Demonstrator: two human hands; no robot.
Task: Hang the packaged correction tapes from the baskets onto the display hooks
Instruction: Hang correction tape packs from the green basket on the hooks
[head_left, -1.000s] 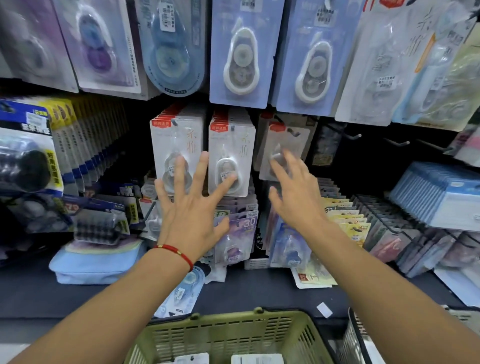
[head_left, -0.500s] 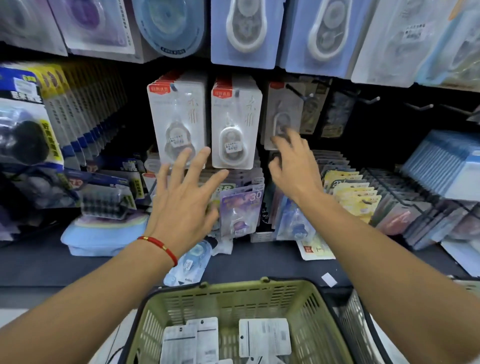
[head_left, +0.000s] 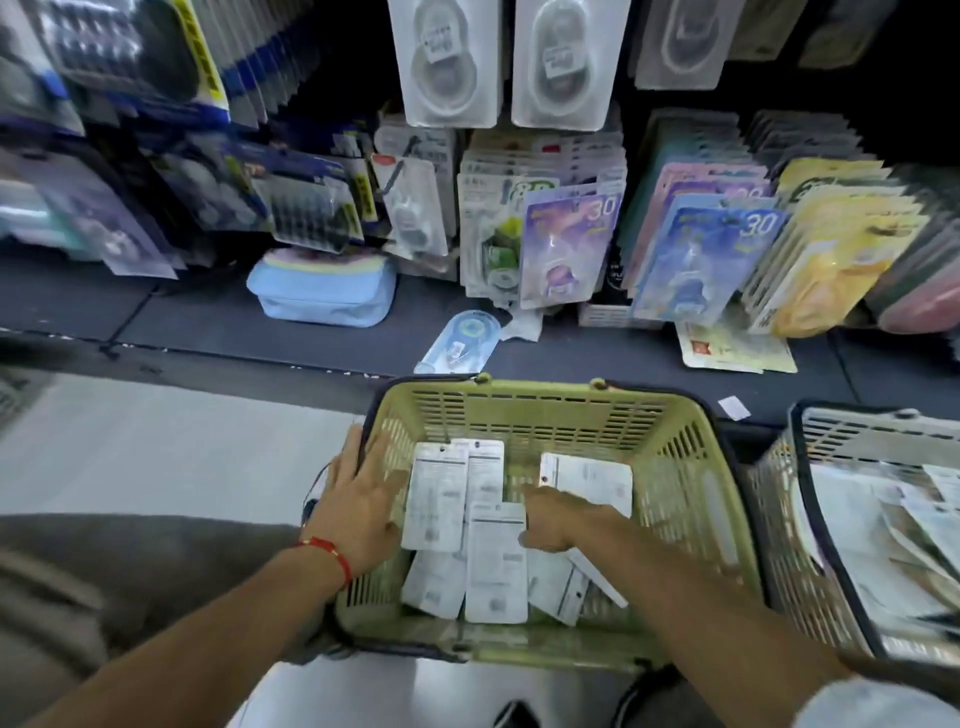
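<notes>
Left hand (head_left: 358, 512), red string on wrist, lay flat with fingers spread over the green basket's (head_left: 691, 467) left rim, holding nothing. White tape packs (head_left: 493, 561) lay face down in the basket. Right hand (head_left: 558, 522) reached among them, fingers curled down; grip on a pack unclear. Grey basket (head_left: 789, 499) beside, right.

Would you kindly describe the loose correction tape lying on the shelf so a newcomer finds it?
Start at the green basket and look just beyond its far rim to the dark shelf. The loose correction tape lies flat there in a clear rounded pack with a blue wheel, right of the pale blue pouch.
</notes>
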